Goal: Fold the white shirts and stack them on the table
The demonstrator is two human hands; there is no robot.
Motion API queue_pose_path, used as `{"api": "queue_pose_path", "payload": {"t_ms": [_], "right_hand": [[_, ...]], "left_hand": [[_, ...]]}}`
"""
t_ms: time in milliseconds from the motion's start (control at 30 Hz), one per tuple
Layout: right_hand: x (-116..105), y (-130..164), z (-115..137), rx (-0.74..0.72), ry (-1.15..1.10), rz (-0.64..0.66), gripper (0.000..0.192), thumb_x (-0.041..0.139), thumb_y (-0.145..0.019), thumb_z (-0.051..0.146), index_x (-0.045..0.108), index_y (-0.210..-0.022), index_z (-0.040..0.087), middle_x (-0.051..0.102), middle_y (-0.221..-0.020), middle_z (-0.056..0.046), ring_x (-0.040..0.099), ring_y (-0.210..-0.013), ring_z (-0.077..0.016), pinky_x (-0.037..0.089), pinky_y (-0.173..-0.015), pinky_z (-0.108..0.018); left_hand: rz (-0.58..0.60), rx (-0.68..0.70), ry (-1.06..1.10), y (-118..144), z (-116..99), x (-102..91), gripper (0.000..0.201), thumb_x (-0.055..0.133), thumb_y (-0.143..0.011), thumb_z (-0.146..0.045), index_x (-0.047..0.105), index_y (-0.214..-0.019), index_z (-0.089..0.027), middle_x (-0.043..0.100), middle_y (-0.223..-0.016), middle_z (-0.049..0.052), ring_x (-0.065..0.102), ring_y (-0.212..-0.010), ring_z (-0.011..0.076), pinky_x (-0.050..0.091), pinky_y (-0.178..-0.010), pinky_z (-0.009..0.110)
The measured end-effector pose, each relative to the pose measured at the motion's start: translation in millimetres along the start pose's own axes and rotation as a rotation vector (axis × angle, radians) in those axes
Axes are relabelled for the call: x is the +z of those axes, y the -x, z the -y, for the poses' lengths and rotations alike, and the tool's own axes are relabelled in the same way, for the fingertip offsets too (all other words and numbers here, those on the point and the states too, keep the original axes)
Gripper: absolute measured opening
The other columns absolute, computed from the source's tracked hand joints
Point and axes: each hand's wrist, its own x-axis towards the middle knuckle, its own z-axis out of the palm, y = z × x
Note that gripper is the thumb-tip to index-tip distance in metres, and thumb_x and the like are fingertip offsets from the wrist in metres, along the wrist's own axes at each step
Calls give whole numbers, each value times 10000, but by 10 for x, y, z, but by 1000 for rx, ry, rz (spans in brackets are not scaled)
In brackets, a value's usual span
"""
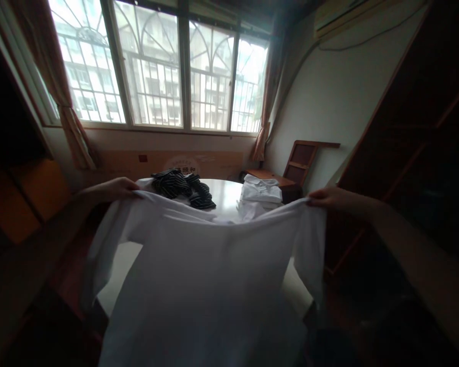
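I hold a white T-shirt (210, 275) spread out in the air in front of me, above a pale table (225, 196). My left hand (117, 188) grips its left shoulder and my right hand (327, 198) grips its right shoulder. The short sleeves hang down at both sides and the body drapes toward me, hiding most of the table.
On the far side of the table lie a crumpled dark striped garment (183, 187) and a stack of folded white clothes (260, 193). A wooden chair (296, 165) stands by the right wall. Barred windows with curtains lie ahead, dark wooden shelving (416, 142) on the right.
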Motion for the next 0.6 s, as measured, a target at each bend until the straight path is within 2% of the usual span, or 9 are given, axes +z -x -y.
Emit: {"api": "queue_pose_path", "payload": {"t_ms": [67, 100, 133, 167, 233, 300, 400, 500, 600], "right_hand": [[155, -74, 66, -9, 17, 56, 346, 538, -772, 496, 667, -828, 180, 658, -745, -56, 582, -724, -172, 401, -638, -251], [235, -120, 102, -13, 23, 85, 327, 541, -775, 478, 664, -844, 183, 663, -761, -57, 588, -739, -175, 402, -645, -247], [319, -166, 135, -14, 31, 115, 306, 546, -776, 458, 662, -855, 186, 667, -776, -59, 593, -751, -177, 404, -649, -243], [409, -206, 163, -12, 38, 146, 284, 551, -777, 435, 659, -862, 187, 671, -789, -60, 599, -760, -178, 405, -650, -238], [599, -243, 194, 11, 61, 214, 229, 550, -782, 371, 655, -864, 184, 677, -811, -66, 607, -766, -180, 406, -641, -232], [780, -195, 184, 43, 56, 317, 190, 526, -793, 311, 653, -800, 169, 680, -783, -70, 614, -731, -174, 407, -617, -227], [966, 33, 111, 139, -106, 561, 304, 484, -811, 332, 608, -602, 149, 651, -619, -63, 595, -572, -143, 403, -534, -216], [1012, 332, -12, 297, -325, 766, 451, 496, -783, 467, 552, -473, 143, 586, -469, -51, 536, -423, -115, 384, -448, -212], [977, 605, -170, 428, -466, 872, 505, 504, -755, 538, 560, -459, 132, 569, -428, -54, 525, -384, -112, 386, -412, -209]], "left_hand": [[-444, 165, -292, -63, -144, 194, 163, 608, -703, -173, 658, -840, -100, 633, -762, 51, 536, -766, 196, 397, -689, 264], [-601, 229, -426, -84, -209, 293, 241, 560, -743, -168, 629, -965, -102, 632, -879, 87, 528, -857, 220, 381, -733, 289], [-663, 245, -522, -95, -258, 389, 281, 543, -757, -178, 602, -1019, -95, 620, -946, 119, 522, -895, 236, 370, -737, 298], [-662, 244, -574, -96, -289, 481, 281, 532, -771, -212, 597, -1018, -93, 612, -972, 135, 527, -887, 237, 364, -711, 289], [-506, 185, -592, -62, -284, 645, 280, 499, -795, -335, 629, -906, -112, 630, -888, 123, 553, -778, 221, 345, -614, 260], [-243, 121, -538, 14, -199, 779, 391, 448, -798, -468, 646, -717, -141, 631, -702, 84, 549, -626, 192, 310, -533, 241], [65, 31, -424, 161, 15, 932, 541, 430, -751, -584, 570, -437, -166, 525, -430, 42, 472, -429, 152, 281, -468, 233], [157, -52, -206, 293, 229, 1052, 518, 521, -662, -602, 536, -357, -183, 474, -347, 26, 424, -353, 136, 276, -427, 228], [187, -68, 101, 382, 371, 1166, 406, 615, -583, -546, 578, -410, -181, 533, -402, 27, 460, -381, 141, 311, -422, 222]]}}
